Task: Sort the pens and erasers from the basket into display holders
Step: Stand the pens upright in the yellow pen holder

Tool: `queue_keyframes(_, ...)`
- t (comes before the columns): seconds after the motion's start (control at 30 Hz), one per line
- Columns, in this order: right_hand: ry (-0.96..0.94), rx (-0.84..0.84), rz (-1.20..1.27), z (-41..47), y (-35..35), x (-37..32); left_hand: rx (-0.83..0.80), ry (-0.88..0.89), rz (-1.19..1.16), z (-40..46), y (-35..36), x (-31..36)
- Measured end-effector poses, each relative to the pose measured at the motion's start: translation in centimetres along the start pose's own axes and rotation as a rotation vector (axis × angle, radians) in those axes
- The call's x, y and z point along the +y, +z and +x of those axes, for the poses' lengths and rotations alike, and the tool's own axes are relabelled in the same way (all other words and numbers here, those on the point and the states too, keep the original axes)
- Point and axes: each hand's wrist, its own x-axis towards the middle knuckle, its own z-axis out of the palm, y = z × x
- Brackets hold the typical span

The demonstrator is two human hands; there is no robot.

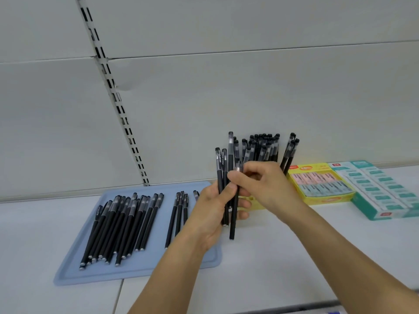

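My left hand (pixel 209 211) grips a small bunch of black pens (pixel 221 168) upright above the shelf. My right hand (pixel 265 184) pinches one more black pen (pixel 233 218) beside that bunch, its barrel hanging below the others. Behind my hands several black pens stand upright in a yellow display holder (pixel 263 147), mostly hidden by my right hand. On the light blue tray (pixel 136 270) at the left lie a large heap of black pens (pixel 122 225) and a smaller group (pixel 179 214).
A yellow box of pink and blue erasers (pixel 322 184) sits right of the pen holder. Further right lies a teal and white eraser box (pixel 381 191). The white shelf back wall carries a slotted metal upright (pixel 118 105). A shelf edge runs along the bottom.
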Motion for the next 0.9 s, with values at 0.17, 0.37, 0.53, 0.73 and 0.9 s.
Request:
queue_keyframes(0.17,0.002,0.266,0.090,0.5,-2.9,0.3,0.030,-0.008,0.054,0.4,-0.3,-0.4)
queue_keyframes(0.37,-0.105,0.504,-0.021,1.9,-7.0,1.8,0.086,-0.043,0.007,0.7,-0.9,-1.0)
queue_keyframes(0.53,-0.095,0.449,-0.118,2.9,-6.5,3.6,0.080,-0.040,-0.007,1.0,-0.9,-1.0)
queue_keyframes(0.73,-0.058,0.368,-0.250,3.7,-6.0,4.4,0.077,-0.036,-0.004,1.0,-1.2,-1.0)
queue_keyframes(0.9,0.027,0.289,-0.357,4.0,-6.0,4.2,0.053,-0.036,0.007,1.0,-1.0,-1.0)
